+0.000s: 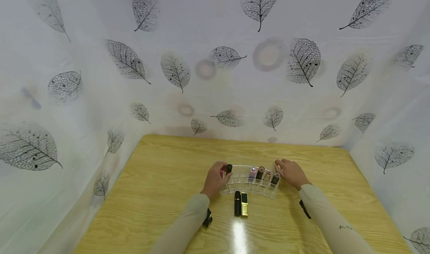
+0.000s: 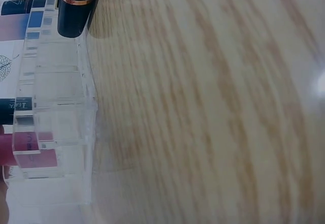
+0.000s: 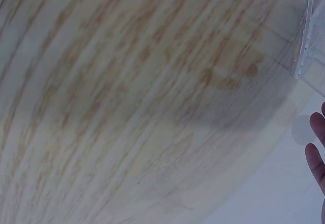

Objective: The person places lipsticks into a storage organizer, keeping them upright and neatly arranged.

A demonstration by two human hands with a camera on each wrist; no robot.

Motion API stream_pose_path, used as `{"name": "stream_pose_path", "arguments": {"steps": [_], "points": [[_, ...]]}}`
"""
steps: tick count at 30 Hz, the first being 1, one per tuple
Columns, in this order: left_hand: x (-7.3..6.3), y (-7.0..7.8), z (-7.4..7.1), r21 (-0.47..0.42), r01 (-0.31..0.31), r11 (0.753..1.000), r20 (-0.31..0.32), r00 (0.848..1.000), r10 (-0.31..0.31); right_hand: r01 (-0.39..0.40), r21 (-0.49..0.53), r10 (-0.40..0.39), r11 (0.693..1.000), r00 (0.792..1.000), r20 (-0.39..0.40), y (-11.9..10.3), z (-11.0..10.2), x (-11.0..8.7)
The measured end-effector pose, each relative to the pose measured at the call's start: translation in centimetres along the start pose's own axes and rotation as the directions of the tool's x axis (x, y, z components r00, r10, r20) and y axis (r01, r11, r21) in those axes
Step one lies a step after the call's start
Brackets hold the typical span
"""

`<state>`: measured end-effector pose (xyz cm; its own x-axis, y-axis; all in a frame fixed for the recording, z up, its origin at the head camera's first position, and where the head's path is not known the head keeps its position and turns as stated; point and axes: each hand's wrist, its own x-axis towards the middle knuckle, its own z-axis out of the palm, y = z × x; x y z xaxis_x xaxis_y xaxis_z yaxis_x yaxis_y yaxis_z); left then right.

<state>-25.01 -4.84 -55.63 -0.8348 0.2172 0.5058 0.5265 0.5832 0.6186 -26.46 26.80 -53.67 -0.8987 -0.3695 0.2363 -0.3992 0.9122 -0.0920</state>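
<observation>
A clear, curved lipstick organizer (image 1: 250, 188) stands on the table with several lipsticks upright in its back slots. My left hand (image 1: 214, 179) is at its left end, thumb and forefinger around the cap of a black lipstick (image 1: 229, 168). A pink lipstick (image 2: 31, 150) sits in the slot beside it; in the left wrist view both bases are inside the organizer. My right hand (image 1: 291, 173) holds the organizer's right end. The right wrist view shows only some of its fingertips (image 3: 316, 163), loosely bent near the clear corner; the thumb is out of that view.
A black lipstick tube (image 1: 237, 203) and a black-and-gold lipstick (image 1: 244, 204) lie side by side in front of the organizer. The wood-grain table (image 1: 161, 179) is bordered by a white curtain (image 1: 215, 93) with a leaf print at the back and sides.
</observation>
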Motion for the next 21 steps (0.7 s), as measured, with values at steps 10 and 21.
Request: {"name": "stream_pose_path", "arguments": {"steps": [10,21], "points": [[0.04,0.31,-0.15,0.004,0.006,1.0,0.003,1.0,-0.006,-0.002,0.02,0.002,1.0,1.0,-0.008,-0.1,-0.11,-0.07],[0.28,0.93,-0.84,-0.016,0.033,0.999,0.053,0.998,-0.032,0.003,0.02,-0.003,1.0,1.0,-0.009,-0.01,0.01,-0.1]]}}
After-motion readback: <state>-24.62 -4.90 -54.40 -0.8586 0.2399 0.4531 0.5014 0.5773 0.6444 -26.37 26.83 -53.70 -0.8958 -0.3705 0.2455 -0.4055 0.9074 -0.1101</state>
